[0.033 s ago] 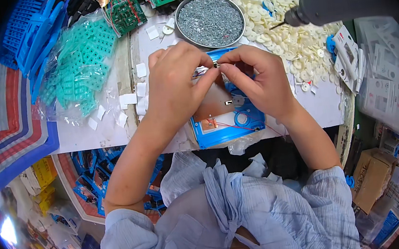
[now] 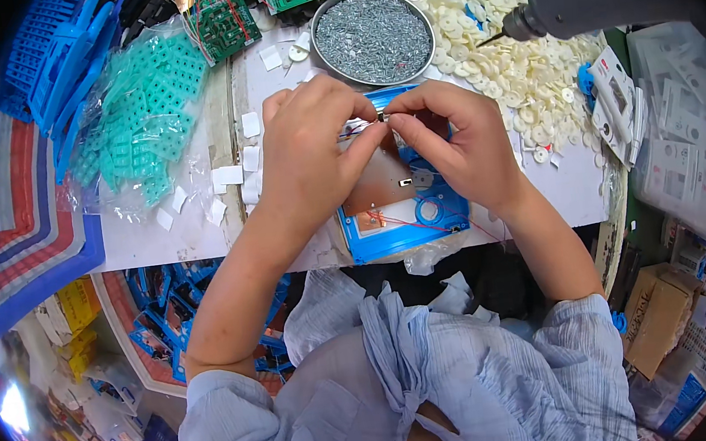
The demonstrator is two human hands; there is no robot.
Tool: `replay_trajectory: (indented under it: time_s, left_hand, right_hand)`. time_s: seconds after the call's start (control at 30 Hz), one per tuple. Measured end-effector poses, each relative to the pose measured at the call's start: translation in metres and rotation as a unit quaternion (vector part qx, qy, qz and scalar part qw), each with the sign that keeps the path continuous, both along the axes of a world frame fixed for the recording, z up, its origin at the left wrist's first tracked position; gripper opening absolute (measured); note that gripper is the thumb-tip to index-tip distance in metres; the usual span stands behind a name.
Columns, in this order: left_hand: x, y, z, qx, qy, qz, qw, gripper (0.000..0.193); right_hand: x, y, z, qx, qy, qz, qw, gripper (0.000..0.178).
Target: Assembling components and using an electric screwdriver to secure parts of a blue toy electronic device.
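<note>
In front of me a blue plastic case (image 2: 407,241) lies at the table's near edge. Over it is a brown circuit board (image 2: 379,185) carrying a small black-and-silver switch (image 2: 405,182). My left hand (image 2: 310,143) and my right hand (image 2: 465,135) meet at the board's far end. Thumb and forefinger of each pinch together around a tiny dark part (image 2: 383,117), mostly hidden by the fingertips. Thin red wires (image 2: 478,226) trail from the case toward my right forearm. Dark wires (image 2: 350,131) show beside my left fingertips.
Beyond the case stands a round tin of screws (image 2: 372,36). White plastic discs (image 2: 482,60) are heaped right of it, under a dark electric screwdriver (image 2: 589,6). Left lie a bag of turquoise parts (image 2: 140,122), green circuit boards (image 2: 226,31) and white squares (image 2: 226,176).
</note>
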State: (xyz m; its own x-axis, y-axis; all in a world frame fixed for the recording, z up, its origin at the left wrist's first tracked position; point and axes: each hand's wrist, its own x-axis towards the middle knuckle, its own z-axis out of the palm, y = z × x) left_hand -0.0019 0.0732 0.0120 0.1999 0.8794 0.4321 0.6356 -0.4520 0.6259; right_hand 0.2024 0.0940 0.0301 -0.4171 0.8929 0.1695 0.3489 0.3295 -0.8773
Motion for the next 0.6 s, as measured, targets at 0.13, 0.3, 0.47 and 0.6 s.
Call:
replay_trajectory:
  time_s: [0.13,0.3,0.47,0.6]
  left_hand:
    - [-0.004,-0.005,-0.002,-0.029,-0.038,-0.008,0.999,0.015]
    - [-0.007,-0.009,-0.007,-0.027,-0.043,-0.009,0.999,0.011]
    - [-0.01,-0.009,-0.01,0.033,-0.048,-0.034,0.998,0.011]
    - [-0.013,-0.012,-0.006,0.052,-0.019,-0.057,0.997,0.014]
  right_hand:
    - [0.001,0.001,-0.009,0.028,0.017,0.014,0.999,0.013]
    - [0.0,-0.008,-0.008,0.064,-0.007,0.027,0.998,0.028]
    - [0.012,-0.01,0.005,-0.087,0.005,0.088,0.992,0.049]
    - [0.022,0.01,0.008,-0.086,-0.005,0.096,0.992,0.053]
